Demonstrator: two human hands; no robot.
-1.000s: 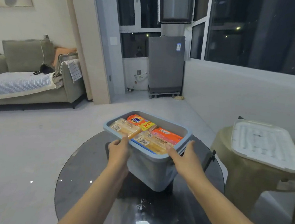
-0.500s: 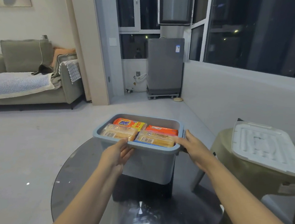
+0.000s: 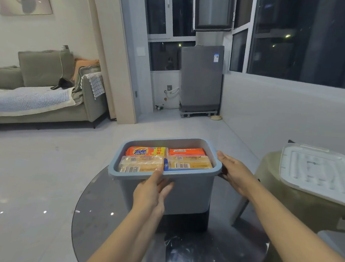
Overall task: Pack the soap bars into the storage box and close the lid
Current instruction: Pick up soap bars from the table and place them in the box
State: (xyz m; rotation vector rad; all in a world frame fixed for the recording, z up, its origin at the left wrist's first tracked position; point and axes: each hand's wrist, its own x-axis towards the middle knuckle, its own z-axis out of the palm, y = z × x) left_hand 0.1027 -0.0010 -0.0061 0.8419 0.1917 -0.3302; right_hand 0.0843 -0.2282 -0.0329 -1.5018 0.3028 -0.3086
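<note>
Round dark glass table [image 3: 119,219], nearest the viewer, reflective, carrying the box. Left hand [image 3: 152,193]: laid against the near long wall of the box, thumb hooked over the near rim beside a wrapped bar, the other fingers [image 3: 166,189] straight and close together, flat on the plastic. Right hand [image 3: 234,175]: at the right short end of the box, thumb along the rim corner, fingers reaching under the lip; how far they curl there cannot be told. Grey-blue rectangular plastic storage box [image 3: 191,194]: upright on the table between the two hands, open on top. Wrapped soap bars [image 3: 165,159]: four visible in the top layer, filling the box nearly to the rim; two pale yellow bars with barcodes toward the near side, an orange Tide-marked bar at far left, a plain orange bar at far right. White ridged rectangular plastic lid [image 3: 319,173]: off the box, lying flat on a translucent olive plastic stool [image 3: 270,192] just to the right of the table. Grey upright appliance [image 3: 200,79]: on a low stand by the dark windows, well beyond the table. Olive-grey fabric sofa [image 3: 46,92]: far left, draped with a pale blue-and-white cloth.
</note>
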